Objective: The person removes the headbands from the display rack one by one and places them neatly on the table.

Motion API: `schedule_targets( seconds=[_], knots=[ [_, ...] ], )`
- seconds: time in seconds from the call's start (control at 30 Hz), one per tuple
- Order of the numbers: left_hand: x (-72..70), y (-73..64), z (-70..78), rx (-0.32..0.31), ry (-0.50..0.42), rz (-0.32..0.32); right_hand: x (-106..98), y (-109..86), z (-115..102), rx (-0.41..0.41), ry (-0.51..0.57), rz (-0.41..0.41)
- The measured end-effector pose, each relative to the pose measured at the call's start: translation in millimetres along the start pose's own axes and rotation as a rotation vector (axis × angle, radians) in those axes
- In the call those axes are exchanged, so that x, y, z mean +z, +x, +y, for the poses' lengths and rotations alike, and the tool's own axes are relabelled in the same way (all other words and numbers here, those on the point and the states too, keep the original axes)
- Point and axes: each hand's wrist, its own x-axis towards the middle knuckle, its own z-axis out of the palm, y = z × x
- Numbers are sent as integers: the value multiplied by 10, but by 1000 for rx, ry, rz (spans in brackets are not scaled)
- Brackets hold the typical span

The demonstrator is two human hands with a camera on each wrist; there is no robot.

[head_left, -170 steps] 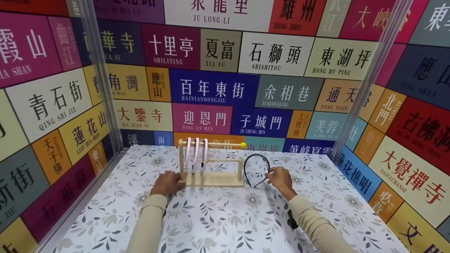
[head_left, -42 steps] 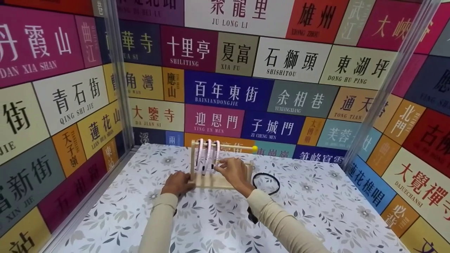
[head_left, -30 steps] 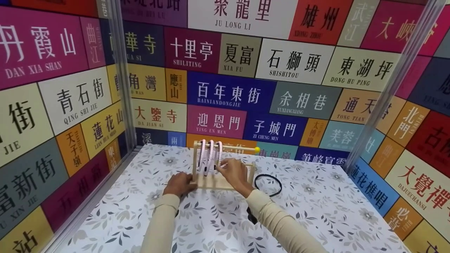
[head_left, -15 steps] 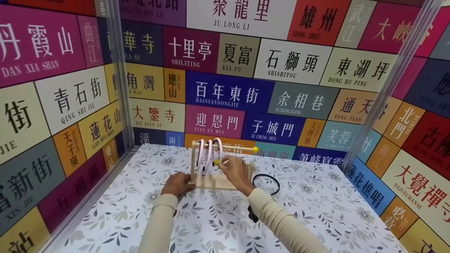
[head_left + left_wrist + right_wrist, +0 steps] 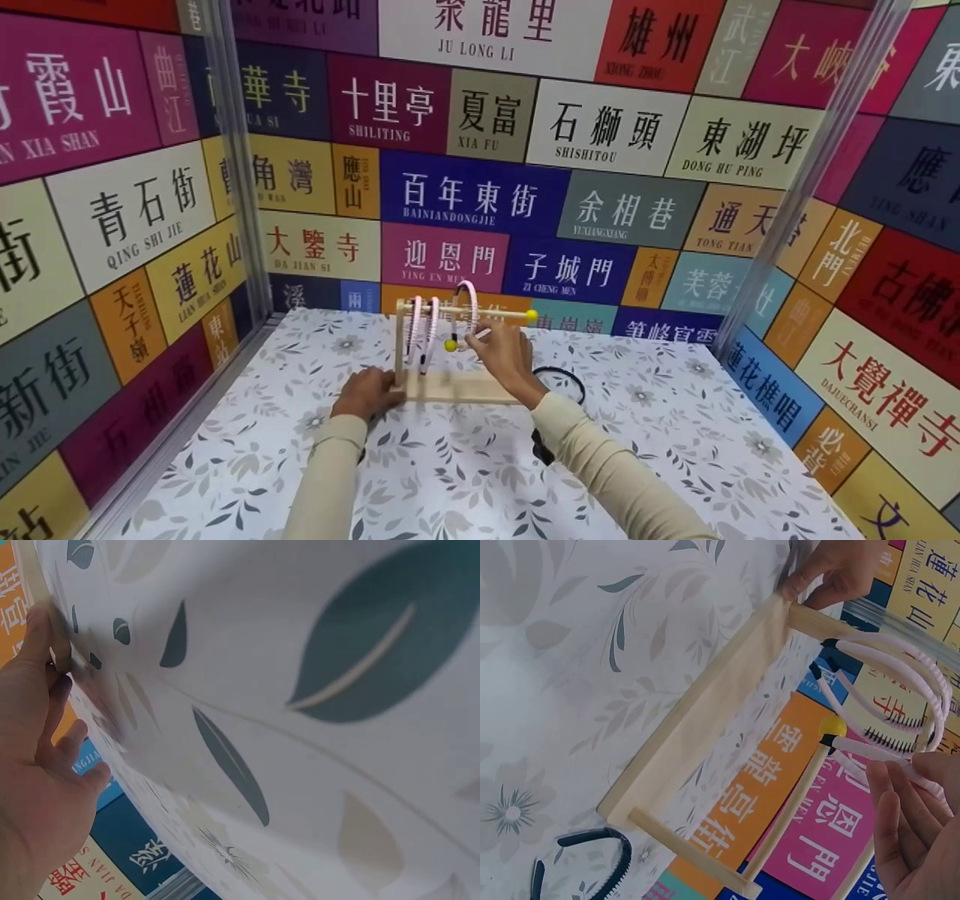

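In the head view my right hand (image 5: 504, 356) pinches one leg of a pink headband (image 5: 470, 294) at the upper bar of a wooden stand (image 5: 465, 388). That headband's black tip is close to the yellow ball (image 5: 832, 726) on the end of the lower bar, as the right wrist view shows. Two more pink headbands (image 5: 431, 330) hang on the upper bar, near the left post. My left hand (image 5: 365, 394) grips the left end of the stand's base. A black toothed headband (image 5: 624, 855) lies on the table to the right of the stand.
The table (image 5: 450, 465) wears a white cloth with grey leaves. Clear-edged side walls and a back wall (image 5: 480, 187) of coloured name panels enclose it. A yellow ball (image 5: 531, 315) caps the upper bar's right end.
The black headband, earlier held upright by my right hand, now lies on the table. My right hand has drawn one pink headband right and up, away from the other two. My left hand stays put.
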Motion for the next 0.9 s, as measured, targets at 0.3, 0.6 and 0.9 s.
schedule_targets(
  seconds=[0.3,0.6,0.9],
  knots=[
    [23,44,-30,-18,-23,-2,-115,52,52,15,14,18],
    [-9,-38,39,-30,-26,-28,-228,44,130,12,31,34],
    [16,7,22,-25,-21,-10,-391,73,232,35,10,47]
  ],
)
